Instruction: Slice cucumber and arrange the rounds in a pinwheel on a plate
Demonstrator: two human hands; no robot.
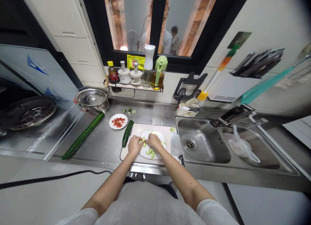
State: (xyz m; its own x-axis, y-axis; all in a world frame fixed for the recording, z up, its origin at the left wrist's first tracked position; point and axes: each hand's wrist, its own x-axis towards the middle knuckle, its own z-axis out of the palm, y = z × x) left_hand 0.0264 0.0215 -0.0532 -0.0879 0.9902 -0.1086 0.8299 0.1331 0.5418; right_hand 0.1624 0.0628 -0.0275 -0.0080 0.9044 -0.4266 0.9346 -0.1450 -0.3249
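Note:
A white square plate [159,153] rests on a pale cutting board [136,129], with thin cucumber slices [151,152] fanned out on it. Over the plate's left part, my left hand [134,145] is closed, its fingertips on a small cucumber slice [144,144]. From the other side my right hand [155,141] reaches in, fingers pinched at the same little group of slices; its fingertips are partly hidden. A piece of cucumber [127,133] lies along the board's left edge. On the right edge is a kitchen knife [175,144], blade pointing away from me.
Left on the steel counter are a long cucumber [84,135], a small plate [111,124] of red bits and a lidded pot [93,98]. Cucumber ends [130,111] lie behind. A double sink [204,139] is at right. Bottles and jars stand on a rack [136,86] under the window.

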